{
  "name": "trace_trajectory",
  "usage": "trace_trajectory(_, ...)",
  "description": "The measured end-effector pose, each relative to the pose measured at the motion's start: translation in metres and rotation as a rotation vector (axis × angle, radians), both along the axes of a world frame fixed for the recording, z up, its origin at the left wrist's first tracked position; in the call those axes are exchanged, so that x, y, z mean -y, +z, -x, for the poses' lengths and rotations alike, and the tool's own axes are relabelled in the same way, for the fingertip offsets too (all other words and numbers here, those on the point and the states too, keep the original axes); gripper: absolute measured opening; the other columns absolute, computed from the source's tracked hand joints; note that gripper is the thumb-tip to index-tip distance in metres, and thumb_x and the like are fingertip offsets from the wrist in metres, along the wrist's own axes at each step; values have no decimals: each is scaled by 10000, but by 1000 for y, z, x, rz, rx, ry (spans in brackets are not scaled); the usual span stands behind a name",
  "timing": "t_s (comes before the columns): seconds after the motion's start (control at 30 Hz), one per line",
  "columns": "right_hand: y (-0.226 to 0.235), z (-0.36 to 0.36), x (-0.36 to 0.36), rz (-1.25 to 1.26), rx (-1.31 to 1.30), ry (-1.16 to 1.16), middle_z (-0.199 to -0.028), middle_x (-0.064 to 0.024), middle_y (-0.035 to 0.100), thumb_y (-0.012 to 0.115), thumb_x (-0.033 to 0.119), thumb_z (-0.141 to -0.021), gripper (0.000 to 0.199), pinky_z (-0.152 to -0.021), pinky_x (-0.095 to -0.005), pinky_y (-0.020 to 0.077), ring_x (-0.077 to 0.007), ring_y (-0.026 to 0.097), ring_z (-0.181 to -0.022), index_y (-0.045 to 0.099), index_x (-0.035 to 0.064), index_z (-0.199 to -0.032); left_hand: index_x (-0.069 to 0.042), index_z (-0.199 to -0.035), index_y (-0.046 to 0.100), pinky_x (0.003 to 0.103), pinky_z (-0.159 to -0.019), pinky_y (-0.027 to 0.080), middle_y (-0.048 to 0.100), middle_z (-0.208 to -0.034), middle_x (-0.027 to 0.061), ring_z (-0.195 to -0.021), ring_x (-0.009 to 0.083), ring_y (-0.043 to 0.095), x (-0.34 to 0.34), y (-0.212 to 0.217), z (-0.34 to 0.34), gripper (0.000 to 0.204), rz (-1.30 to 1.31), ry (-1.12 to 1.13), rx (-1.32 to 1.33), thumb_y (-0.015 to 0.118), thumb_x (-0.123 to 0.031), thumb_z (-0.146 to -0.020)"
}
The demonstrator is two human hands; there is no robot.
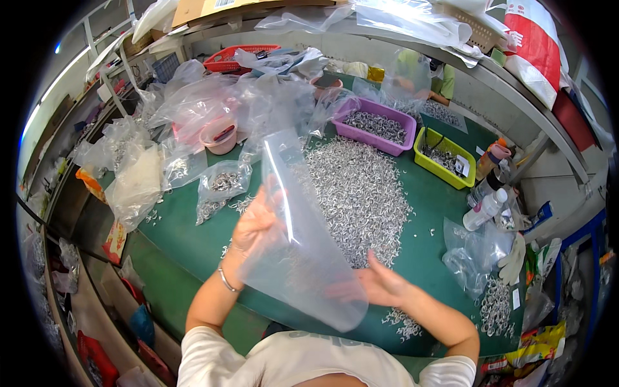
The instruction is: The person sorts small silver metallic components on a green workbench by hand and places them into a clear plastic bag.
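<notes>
Plastic bag [300, 258], clear and empty, was held up over the green table [187, 238], between both hands. Left hand [258, 222] gripped its left edge, seen through the film; right hand [380, 284] pinched the lower right edge. Behind it lay a metal ring pile [361, 193], then a purple bin [377, 126], yellow bin [445, 157] and bottle [483, 209] at right.
</notes>
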State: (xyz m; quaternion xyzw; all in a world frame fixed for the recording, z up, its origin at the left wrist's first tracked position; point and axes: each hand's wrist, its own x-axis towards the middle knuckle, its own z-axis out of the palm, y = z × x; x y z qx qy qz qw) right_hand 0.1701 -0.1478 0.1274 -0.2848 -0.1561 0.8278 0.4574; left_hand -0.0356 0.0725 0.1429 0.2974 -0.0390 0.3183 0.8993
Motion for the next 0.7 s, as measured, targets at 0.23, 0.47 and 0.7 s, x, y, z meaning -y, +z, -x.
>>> trace_trajectory(0.23,-15,26,-16,-164,-176,-453,-1154,-118,591,552,388,-917,605,-837,-303,478,-187,573,-1010,404,1,-1358,-25,-1416,266,383,-835,520,621,-1071,221,-997,311,628,1,-19,39,675,-199,-338,64,575,11,-817)
trace_trajectory(0.47,37,17,13,-579,1170,-710,-955,-94,691,590,-8,-840,368,-877,-342,471,-169,657,-841,570,15,-1207,5,-1428,215,404,-847,515,577,-1151,272,-1000,340,629,6,-5,69,847,-505,-321,-291,689,-351,-823)
trace_trajectory(0.7,60,39,28,-943,1752,-265,-806,-81,681,559,-115,-734,361,-905,-386,463,-218,667,-831,691,73,-1012,42,-1383,307,396,-808,533,588,-1172,235,-1025,322,620,4,-6,44,856,-207,-379,-308,660,-488,-812)
